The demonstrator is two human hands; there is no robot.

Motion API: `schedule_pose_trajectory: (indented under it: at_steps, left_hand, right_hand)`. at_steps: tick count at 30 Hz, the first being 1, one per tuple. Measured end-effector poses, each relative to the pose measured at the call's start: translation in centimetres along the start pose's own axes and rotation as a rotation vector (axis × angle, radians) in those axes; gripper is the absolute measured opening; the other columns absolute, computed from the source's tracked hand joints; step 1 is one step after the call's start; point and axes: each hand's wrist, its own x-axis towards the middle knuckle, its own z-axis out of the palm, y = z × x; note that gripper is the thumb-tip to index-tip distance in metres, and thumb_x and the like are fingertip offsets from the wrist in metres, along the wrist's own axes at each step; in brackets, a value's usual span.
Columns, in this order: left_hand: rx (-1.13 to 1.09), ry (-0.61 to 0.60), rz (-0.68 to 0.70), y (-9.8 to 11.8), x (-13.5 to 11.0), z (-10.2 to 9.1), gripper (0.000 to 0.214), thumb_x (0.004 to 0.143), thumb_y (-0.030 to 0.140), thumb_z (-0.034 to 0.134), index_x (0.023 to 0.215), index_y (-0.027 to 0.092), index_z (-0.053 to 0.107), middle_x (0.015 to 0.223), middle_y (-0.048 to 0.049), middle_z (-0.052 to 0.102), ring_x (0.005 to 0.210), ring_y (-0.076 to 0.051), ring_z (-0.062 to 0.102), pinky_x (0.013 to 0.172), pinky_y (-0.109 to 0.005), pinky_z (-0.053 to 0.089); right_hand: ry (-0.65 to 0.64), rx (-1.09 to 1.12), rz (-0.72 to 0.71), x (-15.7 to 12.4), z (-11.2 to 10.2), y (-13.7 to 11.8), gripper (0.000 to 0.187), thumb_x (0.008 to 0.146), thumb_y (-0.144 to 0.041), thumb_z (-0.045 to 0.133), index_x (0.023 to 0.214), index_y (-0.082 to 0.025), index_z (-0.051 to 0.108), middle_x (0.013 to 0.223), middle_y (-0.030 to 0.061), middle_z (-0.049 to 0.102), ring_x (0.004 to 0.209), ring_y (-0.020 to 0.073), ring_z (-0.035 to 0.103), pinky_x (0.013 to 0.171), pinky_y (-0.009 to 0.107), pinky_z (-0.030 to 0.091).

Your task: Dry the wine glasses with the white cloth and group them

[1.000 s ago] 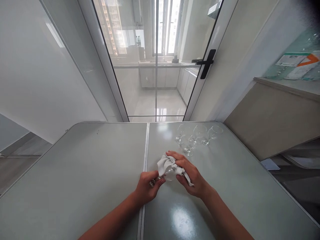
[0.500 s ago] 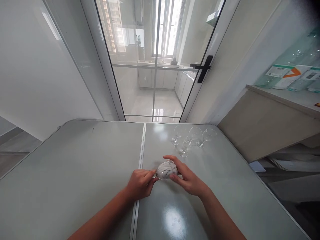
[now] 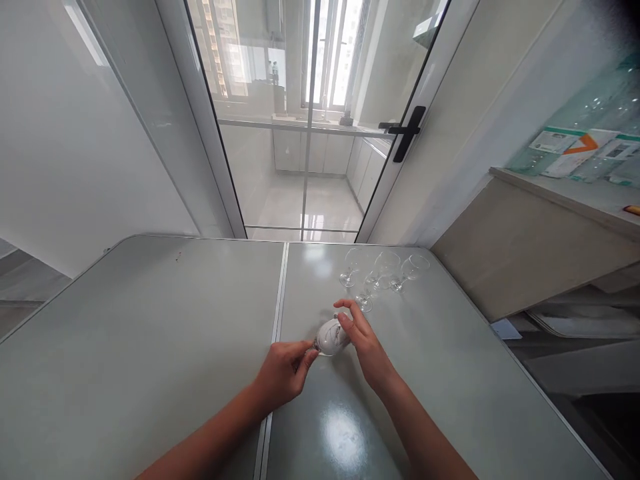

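My left hand (image 3: 287, 373) pinches the stem end of a small clear stemmed glass (image 3: 327, 350), which it holds tilted on its side above the table. A crumpled white cloth (image 3: 331, 337) fills the bowl. At the mouth of the glass is my right hand (image 3: 363, 340), its thumb close to the rim and its index finger stretched out beyond. Its other fingers are hidden at the mouth, where they appear to be on the cloth. Several more clear stemmed glasses (image 3: 364, 303) stand upright just past my right hand.
The grey-green table (image 3: 200, 320) has a metal seam (image 3: 280, 287) running away from me. Behind its far edge is a glass door with a black handle (image 3: 409, 133). On the right, a shelf (image 3: 565, 193) carries plastic bottles (image 3: 575, 147).
My right hand has turned at the glass mouth, with its thumb moving up toward the index finger. The cloth sits differently in the bowl. My left hand keeps its hold, and the view has shifted slightly.
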Motion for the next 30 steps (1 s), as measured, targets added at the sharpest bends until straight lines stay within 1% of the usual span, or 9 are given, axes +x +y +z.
schedule_pose_trajectory:
  at_steps: [4, 8, 11, 16, 19, 22, 26, 28, 30]
  left_hand:
    - [-0.731, -0.240, -0.510, 0.3, 0.7, -0.2, 0.054, 0.094, 0.062, 0.054, 0.074, 0.014, 0.068, 0.043, 0.0063, 0.035, 0.033, -0.010, 0.040, 0.040, -0.023, 0.030]
    - [-1.123, -0.505, -0.615, -0.3, 1.0, -0.6, 0.055, 0.084, 0.065, 0.065, 0.086, 0.010, 0.070, 0.042, 0.0100, 0.028, 0.029, -0.010, 0.034, 0.036, -0.024, 0.030]
    - [-0.835, -0.384, -0.395, -0.5, 0.8, -0.9, 0.055, 0.094, 0.062, 0.054, 0.076, 0.012, 0.068, 0.042, 0.0064, 0.033, 0.033, -0.010, 0.038, 0.041, -0.024, 0.031]
    - [0.192, 0.062, 0.208, -1.1, 0.2, -1.0, 0.026, 0.101, 0.027, 0.050, 0.101, 0.014, 0.072, 0.062, -0.0028, 0.059, 0.054, -0.013, 0.051, 0.053, -0.025, 0.032]
    - [0.283, 0.090, 0.275, -1.2, 0.1, -0.6, 0.022, 0.100, 0.025, 0.053, 0.106, 0.015, 0.072, 0.065, -0.0038, 0.061, 0.055, -0.014, 0.052, 0.052, -0.026, 0.031]
    - [-0.169, -0.059, -0.053, -0.9, 0.4, -0.1, 0.038, 0.101, 0.042, 0.049, 0.090, 0.014, 0.072, 0.055, -0.0005, 0.051, 0.049, -0.013, 0.050, 0.049, -0.025, 0.032]
    - [-1.062, -0.461, -0.532, -0.9, 0.9, -0.4, 0.052, 0.089, 0.063, 0.061, 0.084, 0.012, 0.069, 0.046, 0.0086, 0.030, 0.033, -0.009, 0.034, 0.039, -0.023, 0.030]
    - [-1.224, -0.603, -0.579, -1.0, 1.0, -0.8, 0.051, 0.083, 0.062, 0.069, 0.086, 0.011, 0.069, 0.046, 0.0102, 0.028, 0.031, -0.008, 0.030, 0.037, -0.023, 0.029]
    - [-1.116, -0.573, -0.513, -1.1, 1.0, -1.1, 0.051, 0.088, 0.062, 0.064, 0.080, 0.012, 0.068, 0.044, 0.0084, 0.031, 0.031, -0.009, 0.033, 0.038, -0.024, 0.030]
  right_hand:
    - [-0.059, -0.111, -0.287, -0.1, -0.5, 1.1, 0.045, 0.100, -0.054, 0.050, 0.136, -0.028, 0.043, 0.079, -0.0023, 0.052, 0.072, 0.0197, 0.051, 0.072, 0.032, 0.042]
    - [-0.077, -0.141, -0.647, -0.5, -1.3, 2.8, 0.034, 0.095, -0.053, 0.054, 0.115, -0.026, 0.053, 0.076, 0.0010, 0.053, 0.073, 0.0234, 0.054, 0.070, 0.037, 0.045]
    - [-0.061, -0.169, -0.675, -0.6, -1.3, 3.0, 0.037, 0.090, -0.057, 0.059, 0.108, -0.025, 0.056, 0.073, 0.0018, 0.055, 0.073, 0.0252, 0.056, 0.076, 0.042, 0.047]
    - [0.016, 0.062, -0.112, 0.0, 0.3, 1.0, 0.049, 0.098, -0.061, 0.050, 0.132, -0.026, 0.050, 0.081, 0.0003, 0.059, 0.071, 0.0196, 0.056, 0.070, 0.032, 0.046]
    - [0.119, 0.176, 0.090, 0.4, 1.0, 0.2, 0.056, 0.096, -0.068, 0.046, 0.129, -0.025, 0.054, 0.076, -0.0017, 0.055, 0.069, 0.0189, 0.054, 0.065, 0.030, 0.044]
    - [0.127, 0.098, 0.006, 0.1, 0.9, 0.1, 0.050, 0.097, -0.064, 0.048, 0.128, -0.026, 0.055, 0.076, -0.0018, 0.054, 0.069, 0.0194, 0.052, 0.067, 0.031, 0.043]
    - [-0.012, -0.042, -0.313, -1.1, -0.1, 0.8, 0.047, 0.096, -0.058, 0.052, 0.131, -0.027, 0.052, 0.078, 0.0012, 0.057, 0.073, 0.0232, 0.055, 0.071, 0.036, 0.046]
    - [-0.074, -0.083, -0.476, -1.4, -0.7, 1.4, 0.048, 0.091, -0.061, 0.057, 0.122, -0.025, 0.058, 0.078, 0.0033, 0.057, 0.078, 0.0270, 0.057, 0.074, 0.039, 0.047]
    - [-0.085, -0.111, -0.558, -1.3, -1.0, 1.7, 0.044, 0.089, -0.061, 0.060, 0.115, -0.025, 0.060, 0.074, 0.0027, 0.055, 0.078, 0.0272, 0.056, 0.076, 0.040, 0.046]
